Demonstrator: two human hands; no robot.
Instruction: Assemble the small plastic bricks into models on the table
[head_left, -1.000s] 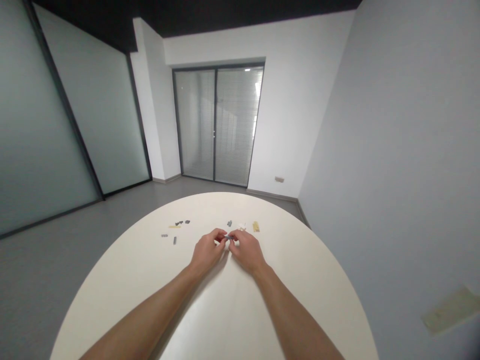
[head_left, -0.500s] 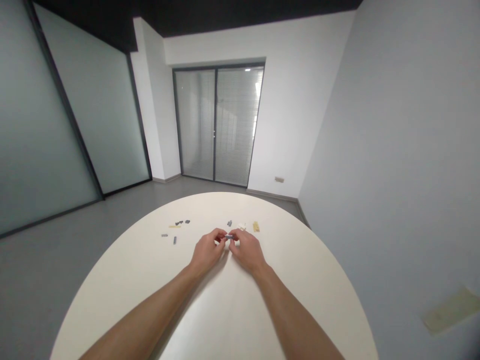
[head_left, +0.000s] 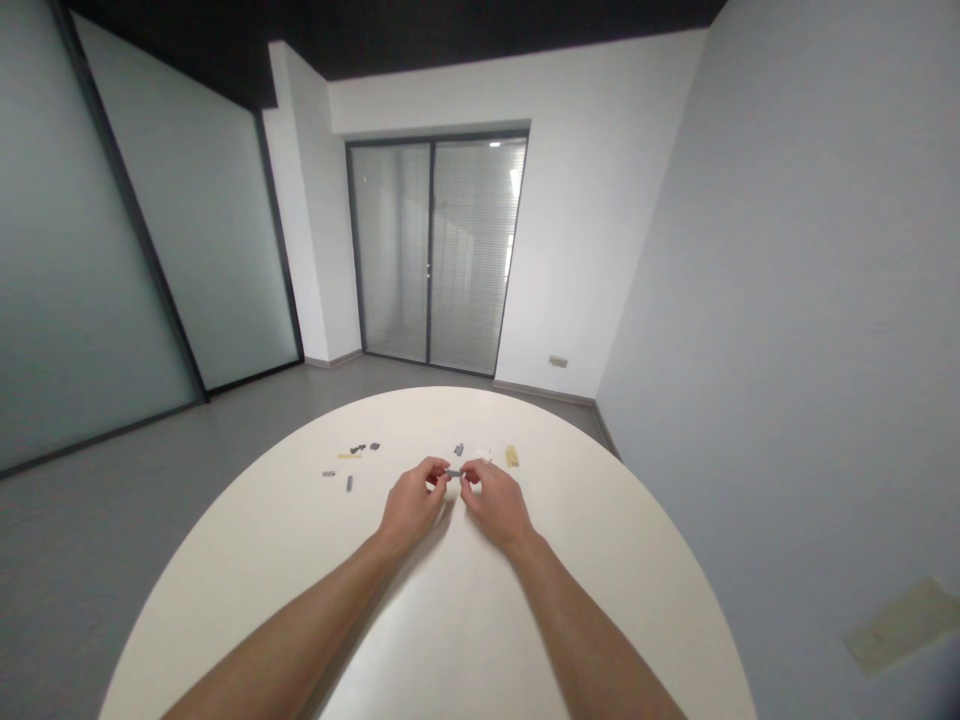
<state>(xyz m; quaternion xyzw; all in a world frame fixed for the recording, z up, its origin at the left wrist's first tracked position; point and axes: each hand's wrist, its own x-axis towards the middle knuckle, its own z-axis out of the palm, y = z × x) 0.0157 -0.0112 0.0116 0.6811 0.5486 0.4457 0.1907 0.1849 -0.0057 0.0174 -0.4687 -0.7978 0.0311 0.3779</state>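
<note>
Between my fingertips, just above the table, is a small grey piece, long and narrow; its exact kind is too small to make out. My left hand pinches its left end, and my right hand pinches the right end. Fingers cover both ends. Just beyond the hands lies another small grey part. White bits and a flat yellow piece lie past my right hand.
On the round white table, left of my hands, are two small grey pieces, one nearer me and one farther left. Behind them lie a thin yellow strip and several dark bits. Glass doors stand beyond.
The grey piece has turned slightly between my fingers, and more of its middle shows. My hands have barely moved; the loose parts lie as before.
</note>
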